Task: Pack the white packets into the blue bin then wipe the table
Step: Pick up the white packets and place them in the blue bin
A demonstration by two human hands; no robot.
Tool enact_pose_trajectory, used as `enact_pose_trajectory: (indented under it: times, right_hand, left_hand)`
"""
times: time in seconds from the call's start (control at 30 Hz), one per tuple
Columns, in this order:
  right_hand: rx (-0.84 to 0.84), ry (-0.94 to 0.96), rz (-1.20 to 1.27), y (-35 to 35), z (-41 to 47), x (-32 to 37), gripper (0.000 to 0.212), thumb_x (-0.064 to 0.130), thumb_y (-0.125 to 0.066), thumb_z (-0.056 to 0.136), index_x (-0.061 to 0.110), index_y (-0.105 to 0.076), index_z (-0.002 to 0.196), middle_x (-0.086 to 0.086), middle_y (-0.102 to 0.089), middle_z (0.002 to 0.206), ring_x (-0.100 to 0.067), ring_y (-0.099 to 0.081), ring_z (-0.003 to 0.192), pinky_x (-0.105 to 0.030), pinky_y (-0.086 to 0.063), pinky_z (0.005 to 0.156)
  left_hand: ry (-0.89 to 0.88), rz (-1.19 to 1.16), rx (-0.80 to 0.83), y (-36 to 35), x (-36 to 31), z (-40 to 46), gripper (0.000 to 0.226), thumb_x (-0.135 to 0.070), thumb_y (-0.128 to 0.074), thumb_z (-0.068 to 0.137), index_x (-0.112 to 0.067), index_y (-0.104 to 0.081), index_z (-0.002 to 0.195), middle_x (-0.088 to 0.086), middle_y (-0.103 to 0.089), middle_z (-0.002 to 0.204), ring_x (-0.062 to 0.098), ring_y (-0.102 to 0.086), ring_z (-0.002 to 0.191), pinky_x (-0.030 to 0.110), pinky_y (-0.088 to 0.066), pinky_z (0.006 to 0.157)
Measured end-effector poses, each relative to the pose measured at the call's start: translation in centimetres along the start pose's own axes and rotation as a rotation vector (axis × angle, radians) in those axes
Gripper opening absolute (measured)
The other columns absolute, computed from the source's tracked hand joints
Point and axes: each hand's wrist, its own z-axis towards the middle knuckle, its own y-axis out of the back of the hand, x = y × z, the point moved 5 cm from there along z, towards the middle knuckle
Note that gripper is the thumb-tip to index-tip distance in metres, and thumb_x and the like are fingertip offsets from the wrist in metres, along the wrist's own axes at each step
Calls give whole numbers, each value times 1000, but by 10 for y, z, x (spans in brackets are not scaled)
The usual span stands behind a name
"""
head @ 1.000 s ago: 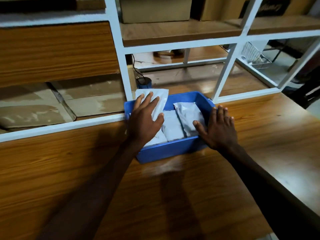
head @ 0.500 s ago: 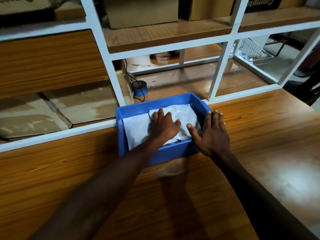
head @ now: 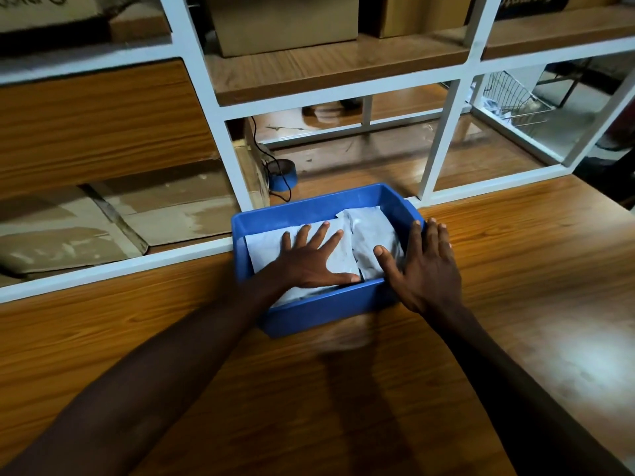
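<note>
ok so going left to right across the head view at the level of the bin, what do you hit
flattened brown cardboard → left wall of the blue plastic bin → left hand spread flat on a white packet → second white packet → right hand at the bin's right wall → bare wooden table

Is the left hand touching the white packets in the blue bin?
Touching. The head view shows the left hand pressed flat, fingers spread, on white packets inside the blue plastic bin.
</note>
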Motion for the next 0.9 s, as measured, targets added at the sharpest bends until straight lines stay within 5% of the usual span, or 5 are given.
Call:
enact_pose_trajectory:
  times: [0.23,0.33,0.43,0.63,0.9]
  right_hand:
    - [26,34,6,9,-2,2,100,83,-6,84,19,-3,160,-16,1,167,-32,2,154,-52,-9,124]
    - [-40,108,74,29,-16,17,91,77,-13,89,19,-9,159,-15,-7,167,-30,-5,155,-50,-10,124]
    - [-188,218,197,51,-40,46,81,69,-25,94,16,-30,155,-14,-30,162,-30,-26,150,-49,-27,120]
    - [-333,492,424,57,-98,112,58,53,-46,98,7,-61,130,-14,-64,132,-27,-58,124,-36,-47,100]
    - [-115,784,563,8,-190,240,49,50,-52,97,8,-66,118,-9,-68,114,-26,-64,103,-29,-46,83]
  left_hand:
    - [-2,-81,-64,17,2,-20,117,-103,-23,54,-43,5,151,-9,14,162,23,12,149,59,3,115]
    - [-25,-145,-237,34,8,-51,104,-95,-22,66,-40,-6,153,-9,4,164,21,4,150,55,-2,118]
    - [-52,-190,-502,49,20,-94,89,-84,-30,79,-34,-27,151,-6,-17,162,21,-10,149,46,-10,118]
    - [20,-333,-873,41,56,-208,55,-53,-51,89,-16,-59,129,5,-61,131,18,-51,123,28,-38,106]
    - [239,-324,-1055,-23,111,-368,36,-35,-59,93,-7,-69,114,6,-70,115,19,-63,109,31,-48,96]
